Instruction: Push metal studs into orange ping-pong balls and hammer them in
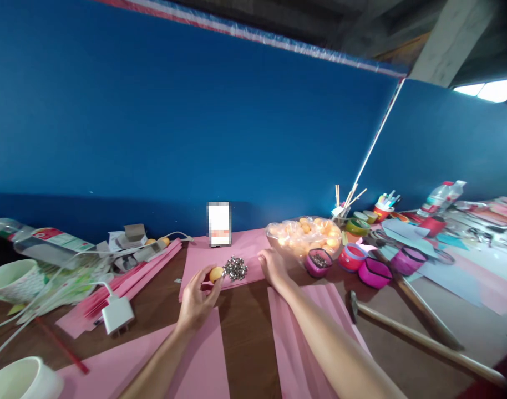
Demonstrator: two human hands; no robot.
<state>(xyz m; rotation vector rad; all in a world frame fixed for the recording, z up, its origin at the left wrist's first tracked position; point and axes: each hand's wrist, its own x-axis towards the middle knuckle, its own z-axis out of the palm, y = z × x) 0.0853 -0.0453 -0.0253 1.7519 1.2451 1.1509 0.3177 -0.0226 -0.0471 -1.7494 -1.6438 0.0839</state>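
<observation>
My left hand (pixel 199 293) is closed around a yellow-orange ping-pong ball (pixel 216 274), with thumb and fingertips on its sides. Just right of the ball lies a heap of small shiny metal pieces (pixel 236 268) on a pink paper sheet (pixel 197 255); the fingertips are close to its edge. My right hand (pixel 274 267) rests by the sheet's right edge, fingers curled inward. What those fingers hold, if anything, is hidden. A clear bag of similar balls (pixel 305 235) lies behind it. A small purple container (pixel 319 261) with metal bits stands to its right.
A hammer (pixel 403 330) lies at the right, near several small pink and red containers (pixel 374 272). Stacked pink paper (pixel 312 338) is under my right forearm. At the left are a white charger (pixel 117 315), cables, a bottle (pixel 56 246) and cups. A blue partition (pixel 195 122) stands behind.
</observation>
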